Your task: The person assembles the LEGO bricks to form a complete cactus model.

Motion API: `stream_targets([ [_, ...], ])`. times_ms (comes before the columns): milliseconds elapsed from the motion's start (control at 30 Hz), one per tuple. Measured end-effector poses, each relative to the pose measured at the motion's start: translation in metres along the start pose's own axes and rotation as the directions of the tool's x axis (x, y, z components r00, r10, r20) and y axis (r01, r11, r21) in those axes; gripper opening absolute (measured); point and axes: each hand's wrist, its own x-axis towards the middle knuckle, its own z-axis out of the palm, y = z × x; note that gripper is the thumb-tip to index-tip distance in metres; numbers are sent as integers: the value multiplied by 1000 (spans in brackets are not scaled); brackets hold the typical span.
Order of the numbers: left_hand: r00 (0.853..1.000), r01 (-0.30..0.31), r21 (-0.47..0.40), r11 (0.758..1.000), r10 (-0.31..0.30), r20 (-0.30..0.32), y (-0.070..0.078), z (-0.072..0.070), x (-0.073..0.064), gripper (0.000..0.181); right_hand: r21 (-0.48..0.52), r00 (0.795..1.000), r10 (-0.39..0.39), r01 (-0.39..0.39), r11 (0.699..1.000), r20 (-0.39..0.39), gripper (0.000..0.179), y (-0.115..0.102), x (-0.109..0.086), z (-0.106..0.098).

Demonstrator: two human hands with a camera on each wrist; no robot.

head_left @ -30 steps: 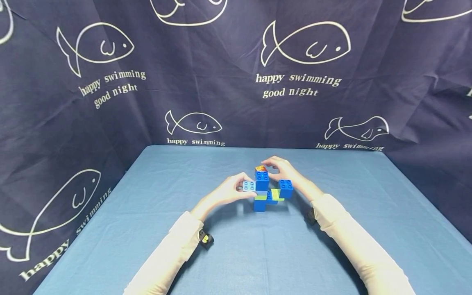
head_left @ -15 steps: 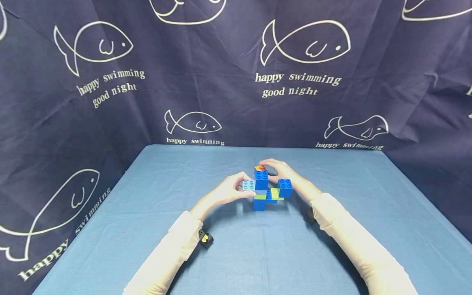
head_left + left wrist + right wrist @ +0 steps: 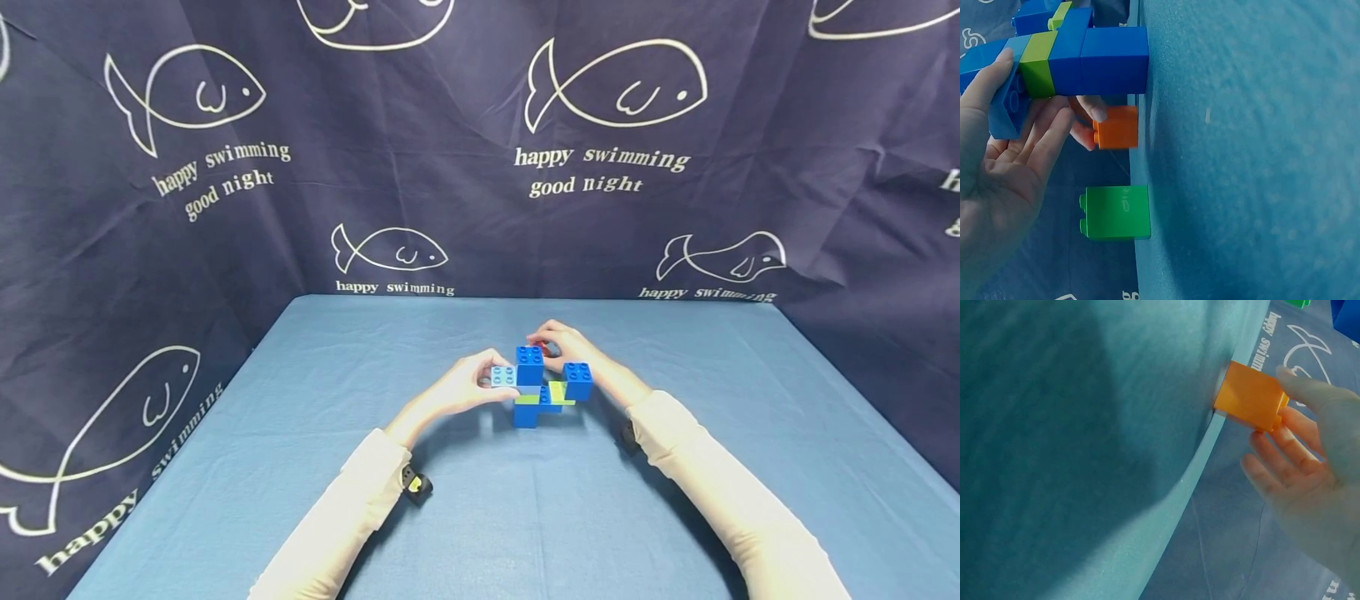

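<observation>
A structure of toy building bricks (image 3: 528, 371) in blue, light blue and lime stands on the blue table. My left hand (image 3: 468, 385) grips it by the light blue brick (image 3: 503, 377) jutting out on its left, thumb near the camera and fingers behind. Beyond the structure, my right hand (image 3: 568, 343) pinches an orange brick (image 3: 1250, 397) between thumb and fingers on its studded side. In the head view the blue column hides most of that brick. The left wrist view has the orange brick (image 3: 1117, 127) low at the table surface, with right-hand fingertips on it.
A green brick (image 3: 1117, 212) stands on the table near the left hand, seen in the left wrist view. The blue cloth-covered table (image 3: 480, 517) ends at a dark curtain (image 3: 480, 167) with fish drawings. Each wrist carries a small black camera (image 3: 416, 485).
The orange brick, earlier showing left of the right fingertips, has shifted right behind the blue column, and a red patch shows between the fingers. The left hand keeps its grip.
</observation>
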Motion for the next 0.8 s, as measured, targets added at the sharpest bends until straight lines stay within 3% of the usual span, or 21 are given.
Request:
stream_targets([
  [67,1000,-2,2,1000,2,-1,6,-2,-3,28,-5,1000,12,-12,1000,3,35,1,1,1],
  [267,1000,13,-13,1000,-13,2,5,-1,-4,28,-3,998,67,-67,998,9,32,3,1,3],
  [600,1000,-8,4,1000,8,1,3,-1,-3,27,-70,991,120,-115,991,65,46,3,0,2],
  [800,1000,3,7,1000,-3,-7,-20,5,6,31,-59,991,114,-110,992,72,38,5,-1,2],
])
